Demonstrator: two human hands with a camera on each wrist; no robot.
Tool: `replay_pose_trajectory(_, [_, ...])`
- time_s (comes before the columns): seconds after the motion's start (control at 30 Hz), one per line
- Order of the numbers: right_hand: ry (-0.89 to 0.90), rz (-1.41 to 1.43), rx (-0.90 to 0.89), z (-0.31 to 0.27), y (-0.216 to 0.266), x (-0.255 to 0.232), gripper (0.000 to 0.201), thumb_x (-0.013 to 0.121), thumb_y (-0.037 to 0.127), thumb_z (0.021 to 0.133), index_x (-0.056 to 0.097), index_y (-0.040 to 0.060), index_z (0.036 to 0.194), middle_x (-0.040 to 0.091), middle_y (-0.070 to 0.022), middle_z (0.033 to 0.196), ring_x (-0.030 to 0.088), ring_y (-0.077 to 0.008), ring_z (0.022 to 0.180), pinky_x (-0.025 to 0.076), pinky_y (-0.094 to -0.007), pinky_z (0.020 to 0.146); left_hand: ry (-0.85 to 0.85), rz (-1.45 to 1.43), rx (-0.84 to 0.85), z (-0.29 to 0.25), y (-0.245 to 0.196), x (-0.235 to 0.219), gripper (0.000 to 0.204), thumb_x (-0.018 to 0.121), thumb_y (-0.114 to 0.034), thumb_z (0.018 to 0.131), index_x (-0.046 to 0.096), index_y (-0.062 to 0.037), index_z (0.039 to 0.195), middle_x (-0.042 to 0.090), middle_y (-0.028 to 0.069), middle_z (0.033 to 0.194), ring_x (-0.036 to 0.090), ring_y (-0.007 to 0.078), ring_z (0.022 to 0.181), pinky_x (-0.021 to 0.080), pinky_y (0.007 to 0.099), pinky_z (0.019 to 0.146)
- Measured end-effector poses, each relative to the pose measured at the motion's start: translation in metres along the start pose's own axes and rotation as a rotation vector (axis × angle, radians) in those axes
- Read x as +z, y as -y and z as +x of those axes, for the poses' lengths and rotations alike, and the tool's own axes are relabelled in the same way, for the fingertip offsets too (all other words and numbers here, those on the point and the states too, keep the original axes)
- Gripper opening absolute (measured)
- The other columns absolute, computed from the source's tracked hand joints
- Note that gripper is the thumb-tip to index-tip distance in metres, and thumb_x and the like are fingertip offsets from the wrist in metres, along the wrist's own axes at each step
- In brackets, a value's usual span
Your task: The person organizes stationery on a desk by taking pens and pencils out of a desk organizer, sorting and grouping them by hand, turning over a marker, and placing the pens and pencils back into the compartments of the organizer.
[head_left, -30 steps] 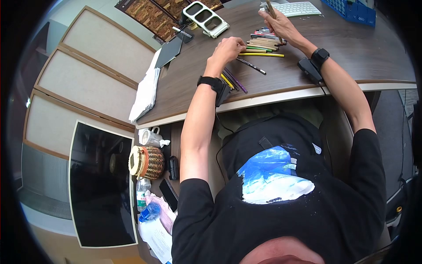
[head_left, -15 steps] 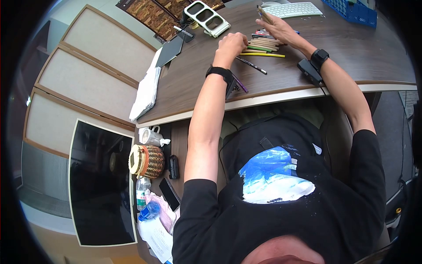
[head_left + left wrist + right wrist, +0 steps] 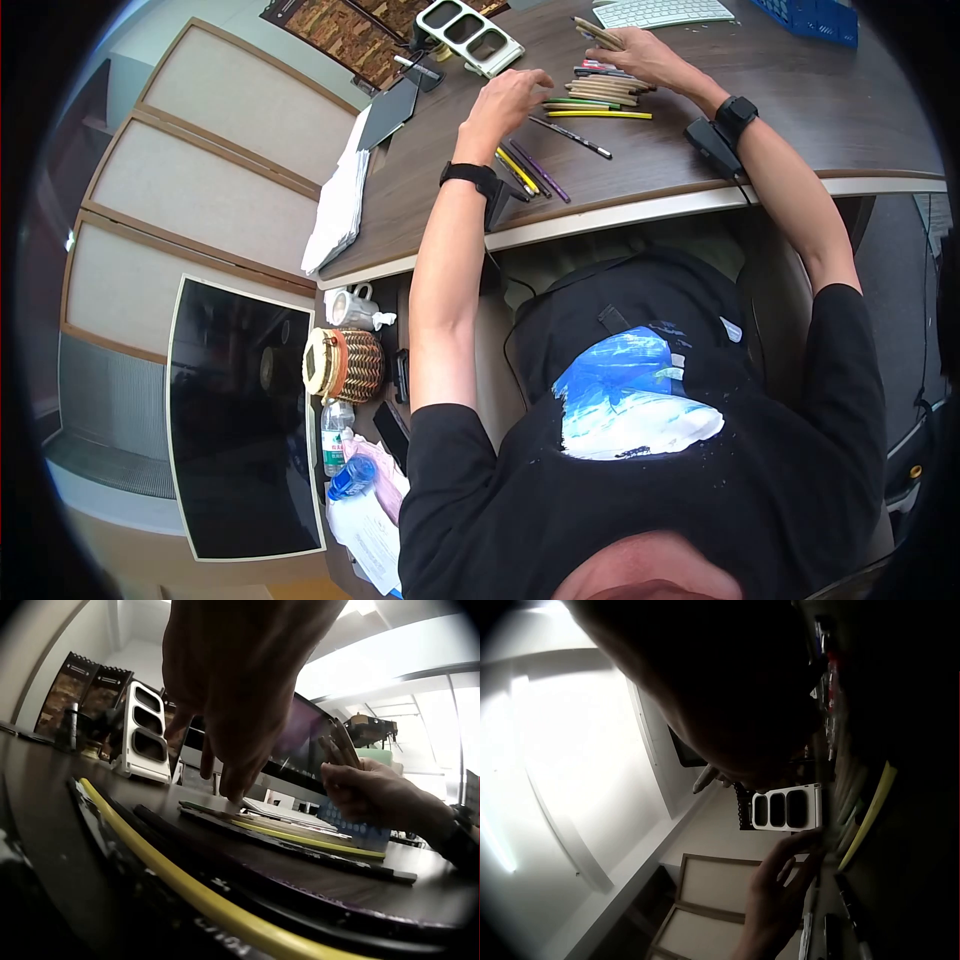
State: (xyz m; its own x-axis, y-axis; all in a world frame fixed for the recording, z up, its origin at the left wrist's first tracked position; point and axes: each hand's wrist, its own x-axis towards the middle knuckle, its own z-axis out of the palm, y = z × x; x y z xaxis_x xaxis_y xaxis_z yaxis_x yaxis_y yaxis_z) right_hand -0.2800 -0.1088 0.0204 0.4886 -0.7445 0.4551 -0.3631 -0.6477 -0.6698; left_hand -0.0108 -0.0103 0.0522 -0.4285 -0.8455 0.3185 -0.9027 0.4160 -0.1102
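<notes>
Several wood-coloured pencils [image 3: 598, 34] are gripped in my right hand [image 3: 650, 60], raised over the far end of the desk; the left wrist view also shows these held pencils [image 3: 343, 742]. Below that hand lies a row of plain wooden pencils [image 3: 610, 88], with green ones and a yellow pencil [image 3: 600, 114] on the near side. My left hand [image 3: 505, 103] hovers at the left ends of this row, fingers loosely bent and nothing held. A black patterned pencil [image 3: 572, 138] lies slanted nearer me. Purple, black and yellow pencils [image 3: 538, 172] lie beside my left wrist.
A white stand with three openings [image 3: 470, 35] is at the back left, near a dark folder [image 3: 388, 112] and stacked papers [image 3: 338, 210]. A keyboard [image 3: 665, 12] and blue basket [image 3: 810, 22] stand at the back right. The desk's front edge [image 3: 620, 218] runs before me.
My right hand has come down and left, its pencils tilting from near upright to slanted. My left hand went right to the row's ends, then drew back left with fingers loosened.
</notes>
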Motion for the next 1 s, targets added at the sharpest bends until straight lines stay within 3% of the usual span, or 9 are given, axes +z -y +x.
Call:
replay_pose_trajectory(0.13, [0.083, -0.126, -0.032, 0.0, 0.004, 0.003, 0.048, 0.075, 0.046, 0.101, 0.077, 0.0034, 0.122, 0.078, -0.0153, 0.093, 0.07, -0.0268, 0.084, 0.054, -0.0442, 0.081, 0.089, -0.097, -0.055, 0.012, 0.0, 0.012, 0.024, 0.072, -0.02, 0.1, 0.08, -0.0126, 0.121, 0.08, 0.0164, 0.109, 0.075, 0.0367, 0.106, 0.059, 0.048, 0.095])
replay_pose_trajectory(0.23, [0.013, -0.059, -0.146, -0.005, 0.006, 0.009, 0.049, 0.073, 0.047, 0.105, 0.075, -0.0016, 0.11, 0.065, -0.0085, 0.075, 0.055, -0.0175, 0.071, 0.046, -0.0402, 0.068, 0.119, -0.061, -0.04, 0.017, 0.001, 0.015, 0.023, 0.072, -0.017, 0.098, 0.081, -0.0134, 0.119, 0.081, 0.0151, 0.106, 0.076, 0.0359, 0.102, 0.06, 0.0473, 0.092])
replay_pose_trajectory(0.47, [0.041, -0.119, -0.099, -0.004, -0.003, 0.013, 0.045, 0.073, 0.044, 0.105, 0.077, 0.0024, 0.124, 0.077, -0.0143, 0.089, 0.067, -0.0206, 0.08, 0.054, -0.0419, 0.079, 0.145, 0.11, 0.119, 0.021, 0.008, 0.018, 0.022, 0.071, -0.014, 0.098, 0.08, -0.0143, 0.118, 0.08, 0.012, 0.108, 0.076, 0.0328, 0.106, 0.06, 0.045, 0.09])
replay_pose_trajectory(0.5, [0.032, -0.132, -0.103, -0.004, 0.001, 0.013, 0.045, 0.073, 0.044, 0.105, 0.078, 0.0032, 0.124, 0.077, -0.0141, 0.089, 0.068, -0.0211, 0.08, 0.054, -0.0422, 0.079, 0.068, 0.138, 0.179, 0.017, 0.011, 0.017, 0.02, 0.07, -0.015, 0.099, 0.079, -0.0143, 0.117, 0.079, 0.0109, 0.109, 0.074, 0.0321, 0.108, 0.06, 0.0446, 0.091])
replay_pose_trajectory(0.53, [0.039, -0.087, -0.078, -0.006, 0.003, 0.01, 0.042, 0.076, 0.04, 0.101, 0.078, 0.0037, 0.122, 0.08, -0.0208, 0.101, 0.075, -0.0338, 0.092, 0.056, -0.0477, 0.086, -0.006, 0.164, 0.239, 0.013, 0.015, 0.016, 0.019, 0.068, -0.015, 0.101, 0.079, -0.0143, 0.117, 0.077, 0.0098, 0.11, 0.073, 0.0314, 0.11, 0.06, 0.0441, 0.092])
replay_pose_trajectory(0.67, [0.065, -0.104, -0.022, -0.012, 0.018, 0.002, 0.04, 0.076, 0.039, 0.1, 0.079, 0.0059, 0.123, 0.081, -0.0189, 0.109, 0.077, -0.0338, 0.1, 0.057, -0.0465, 0.09, -0.115, 0.108, 0.137, -0.008, 0.015, -0.002, 0.017, 0.067, -0.018, 0.103, 0.077, -0.0117, 0.115, 0.072, 0.009, 0.111, 0.071, 0.0313, 0.11, 0.057, 0.0429, 0.097])
replay_pose_trajectory(0.83, [0.068, -0.112, -0.061, -0.013, 0.012, 0.006, 0.039, 0.077, 0.037, 0.099, 0.079, 0.0058, 0.122, 0.081, -0.019, 0.104, 0.076, -0.0341, 0.094, 0.057, -0.0466, 0.086, -0.022, 0.058, 0.111, -0.029, -0.003, -0.009, 0.021, 0.063, -0.021, 0.107, 0.073, -0.0133, 0.124, 0.07, 0.007, 0.121, 0.069, 0.0297, 0.116, 0.056, 0.0418, 0.101])
replay_pose_trajectory(0.9, [0.112, -0.13, -0.109, -0.013, 0.011, 0.009, 0.035, 0.078, 0.033, 0.098, 0.079, 0.0032, 0.117, 0.076, -0.0142, 0.089, 0.069, -0.0249, 0.081, 0.054, -0.0442, 0.078, 0.003, 0.026, 0.152, -0.029, -0.012, -0.002, 0.022, 0.063, -0.021, 0.107, 0.074, -0.0144, 0.125, 0.07, 0.0075, 0.123, 0.067, 0.0302, 0.119, 0.055, 0.0417, 0.102])
replay_pose_trajectory(1.0, [0.185, -0.128, -0.136, -0.018, 0.016, 0.012, 0.032, 0.08, 0.03, 0.095, 0.078, 0.0026, 0.11, 0.076, -0.0162, 0.089, 0.069, -0.0282, 0.081, 0.054, -0.0442, 0.079, 0.011, -0.003, 0.167, -0.024, -0.022, 0.003, 0.023, 0.065, -0.021, 0.106, 0.074, -0.0146, 0.126, 0.069, 0.0085, 0.124, 0.067, 0.0308, 0.119, 0.055, 0.0424, 0.104])
